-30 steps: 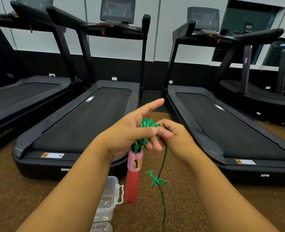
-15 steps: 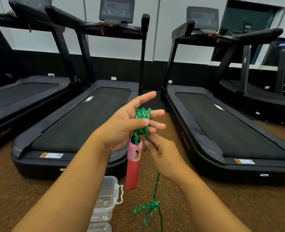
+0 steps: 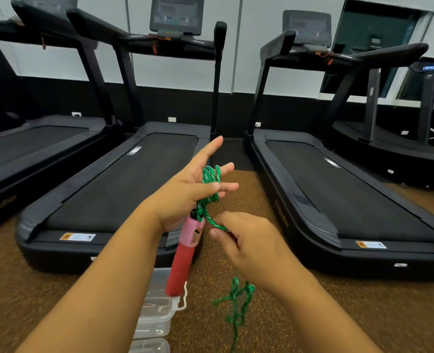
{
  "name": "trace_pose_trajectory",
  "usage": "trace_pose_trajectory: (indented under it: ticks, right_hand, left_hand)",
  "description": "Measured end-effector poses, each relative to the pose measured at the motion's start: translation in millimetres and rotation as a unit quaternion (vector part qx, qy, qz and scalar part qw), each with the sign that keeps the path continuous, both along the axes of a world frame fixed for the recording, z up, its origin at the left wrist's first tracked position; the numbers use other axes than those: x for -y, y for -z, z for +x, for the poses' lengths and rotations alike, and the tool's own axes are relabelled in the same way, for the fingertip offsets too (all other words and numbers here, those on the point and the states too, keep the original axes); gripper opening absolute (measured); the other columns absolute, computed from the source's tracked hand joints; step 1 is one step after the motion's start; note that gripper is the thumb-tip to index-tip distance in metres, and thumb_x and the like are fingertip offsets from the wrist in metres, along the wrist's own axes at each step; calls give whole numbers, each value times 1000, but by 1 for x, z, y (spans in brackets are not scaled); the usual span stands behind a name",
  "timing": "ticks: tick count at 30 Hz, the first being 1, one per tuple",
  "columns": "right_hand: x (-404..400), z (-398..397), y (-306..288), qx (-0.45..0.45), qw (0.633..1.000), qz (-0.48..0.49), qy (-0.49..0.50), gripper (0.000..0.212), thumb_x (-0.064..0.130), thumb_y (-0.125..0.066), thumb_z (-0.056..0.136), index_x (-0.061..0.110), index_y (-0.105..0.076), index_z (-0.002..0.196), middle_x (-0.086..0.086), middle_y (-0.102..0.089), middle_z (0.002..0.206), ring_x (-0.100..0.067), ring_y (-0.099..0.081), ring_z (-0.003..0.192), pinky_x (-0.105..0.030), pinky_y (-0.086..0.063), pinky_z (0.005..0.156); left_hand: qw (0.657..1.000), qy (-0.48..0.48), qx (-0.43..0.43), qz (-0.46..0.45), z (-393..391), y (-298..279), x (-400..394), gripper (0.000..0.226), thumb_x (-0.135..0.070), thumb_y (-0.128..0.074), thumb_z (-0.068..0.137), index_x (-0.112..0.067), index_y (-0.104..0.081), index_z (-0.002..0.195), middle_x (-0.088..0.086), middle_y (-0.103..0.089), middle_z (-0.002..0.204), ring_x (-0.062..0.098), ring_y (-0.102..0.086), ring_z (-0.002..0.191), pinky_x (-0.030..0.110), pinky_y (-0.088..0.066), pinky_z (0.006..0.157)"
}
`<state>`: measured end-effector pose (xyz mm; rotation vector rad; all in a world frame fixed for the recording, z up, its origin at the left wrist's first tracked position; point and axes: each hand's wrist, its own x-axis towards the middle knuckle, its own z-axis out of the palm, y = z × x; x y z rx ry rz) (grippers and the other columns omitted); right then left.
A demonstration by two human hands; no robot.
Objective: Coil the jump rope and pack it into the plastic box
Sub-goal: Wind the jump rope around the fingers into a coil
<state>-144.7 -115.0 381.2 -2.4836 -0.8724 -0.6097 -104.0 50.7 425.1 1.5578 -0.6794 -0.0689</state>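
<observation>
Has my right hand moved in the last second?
Yes. The right hand has dropped from beside the coil on the left hand to below it, level with the pink handle, drawing out the rope.

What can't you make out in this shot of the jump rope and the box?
Head view only:
- Rope: its far end runs off the bottom edge; the loose tangle is blurred.
- Second handle: not seen.
- Box: partly behind the left forearm, cut by the bottom edge.
- Right hand: fingertips hidden behind it.
</observation>
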Motion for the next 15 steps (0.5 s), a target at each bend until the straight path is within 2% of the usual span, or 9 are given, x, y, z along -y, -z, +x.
trace_pose_trajectory:
  ticks: [3,6,7,9,11,12,13,14,15]
  right_hand:
    - [1,-6,-13,1,1000,9,-5,15,40,-50,94,28,-58,92,15,-51,76,-8,-50,74,-33,-45,65]
    - [3,-7,-28,-10,1000,20,-14,13,38,-56,91,28,-60,84,21,-51,74,-1,-54,76,-27,-46,66]
    - [4,-7,-33,-4,1000,17,-16,13,38,-57,90,28,-61,84,22,-51,75,0,-56,81,-28,-48,69]
    - [6,-5,-44,16,1000,-8,-3,15,40,-60,88,26,-60,83,20,-45,69,2,-50,72,-26,-43,66]
    - [9,0,-54,29,999,-29,12,18,42,-63,85,25,-60,82,16,-40,66,1,-40,63,-22,-33,61]
    - [10,3,-60,32,999,-31,14,18,43,-65,83,25,-61,82,16,-41,67,1,-40,63,-21,-31,61]
    - [11,7,-65,36,999,-27,16,18,43,-67,82,25,-63,82,16,-43,67,1,-41,63,-21,-31,61]
    - [13,12,-69,40,999,-20,17,18,42,-69,80,25,-64,83,15,-45,68,1,-43,64,-22,-31,62]
    - [14,16,-72,42,999,-14,20,17,41,-70,80,25,-66,84,14,-47,69,0,-44,65,-23,-32,63]
  left_hand:
    - [999,4,-29,-41,-1,3,2,57,-21,-37,102,-49,-18,149,9,-51,143,26,-64,116,33,-50,98]
    - [996,26,-65,-60,-2,5,0,54,-44,-36,97,-56,-18,146,10,-52,141,29,-63,117,39,-49,100]
    - [994,33,-79,-62,-3,5,0,53,-46,-34,97,-57,-18,146,9,-53,141,28,-63,117,38,-50,99]
    - [994,35,-86,-57,-4,7,0,51,-45,-28,98,-54,-19,147,-2,-57,139,12,-62,118,29,-51,96]
    - [996,31,-76,-47,-3,9,1,49,-44,-31,101,-51,-22,148,-15,-38,153,1,-48,130,27,-40,107]
    - [996,35,-76,-41,-3,9,1,51,-46,-33,98,-51,-23,148,-18,-26,158,4,-40,137,32,-32,114]
    - [995,44,-80,-33,-4,9,1,55,-48,-35,94,-51,-23,148,-19,-26,158,9,-38,139,35,-30,116]
    - [994,60,-89,-29,-6,8,1,57,-48,-35,91,-51,-23,147,-18,-38,152,15,-48,133,35,-36,112]
    - [991,79,-100,-28,-7,7,1,58,-47,-34,91,-51,-22,147,-17,-54,140,21,-61,117,34,-46,102]
